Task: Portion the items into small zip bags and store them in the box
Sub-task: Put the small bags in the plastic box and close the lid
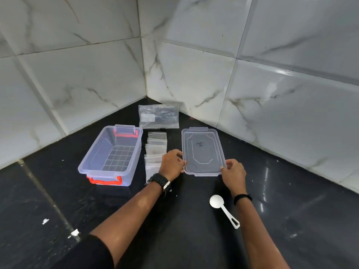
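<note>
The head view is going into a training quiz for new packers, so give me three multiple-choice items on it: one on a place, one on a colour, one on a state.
1. Where do the small zip bags lie?
A. inside the box
B. between the box and the lid
C. on top of the lid

2. What colour are the box's latches?
A. orange-red
B. blue
C. black

3. What state is the box in?
A. closed with its lid
B. open, nothing inside
C. open, full of bags

Answers:
1. B, the row of bags sits on the counter with the box on one side and the lid on the other.
2. A, both latches show orange-red.
3. B, the lid lies apart, held at its near corners by the left hand and right hand, and the box's ribbed floor is bare.
</note>
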